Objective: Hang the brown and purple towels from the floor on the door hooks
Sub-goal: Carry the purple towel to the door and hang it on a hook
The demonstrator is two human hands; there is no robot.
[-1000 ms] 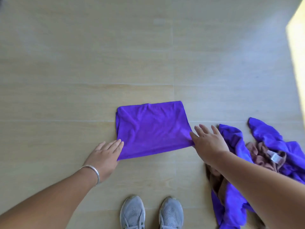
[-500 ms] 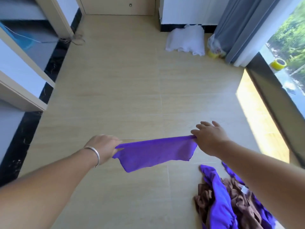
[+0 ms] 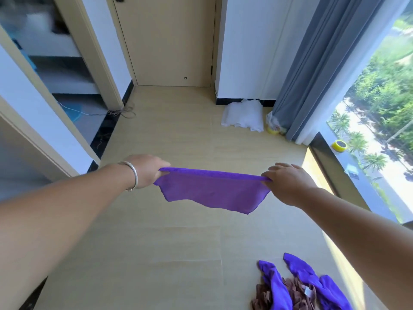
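While both arms extend forward, the left hand (image 3: 147, 170) pinches one top corner of a folded purple towel (image 3: 212, 190) and the right hand (image 3: 288, 180) pinches the opposite corner. This towel hangs stretched between them, clear of the floor (image 3: 156, 253). A heap of purple towels (image 3: 317, 285) and brown towels (image 3: 295, 291) lies on the floor at lower right. A closed door (image 3: 169, 41) stands ahead. White cloth (image 3: 243, 115) lies beside a grey curtain (image 3: 312, 63).

Towel pile (image 3: 299, 289) cut off btm edge; door (image 3: 169, 41) top cropped.
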